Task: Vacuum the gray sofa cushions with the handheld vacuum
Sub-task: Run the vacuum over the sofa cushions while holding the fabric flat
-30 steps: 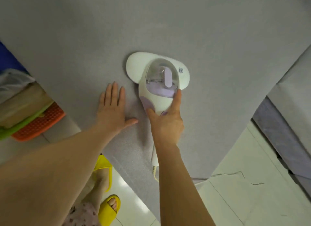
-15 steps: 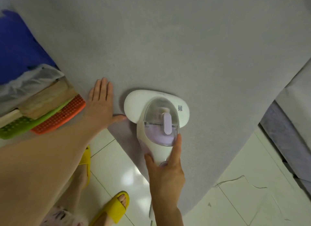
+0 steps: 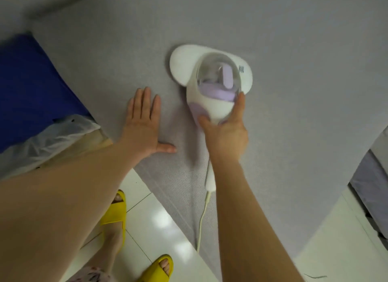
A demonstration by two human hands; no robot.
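A white and lilac handheld vacuum [image 3: 212, 76] with a clear dust cup lies flat on the gray sofa cushion [image 3: 294, 93]. My right hand [image 3: 225, 130] grips its handle from behind, forefinger stretched along the right side of the cup. My left hand [image 3: 144, 122] presses flat on the cushion to the left of the vacuum, fingers straight, thumb spread toward the handle. The vacuum's white cord [image 3: 202, 216] trails back over the cushion's front corner.
A blue cushion [image 3: 31, 86] and clear plastic wrapping [image 3: 52, 139] lie at the left. White floor tiles [image 3: 159, 225] show below, with my feet in yellow slippers [image 3: 114, 210]. Another gray cushion edge [image 3: 375, 172] sits at the right.
The vacuum was drawn back toward the cushion's front edge, then pushed forward and away again. My left hand shifted with it and lies farther onto the cushion now.
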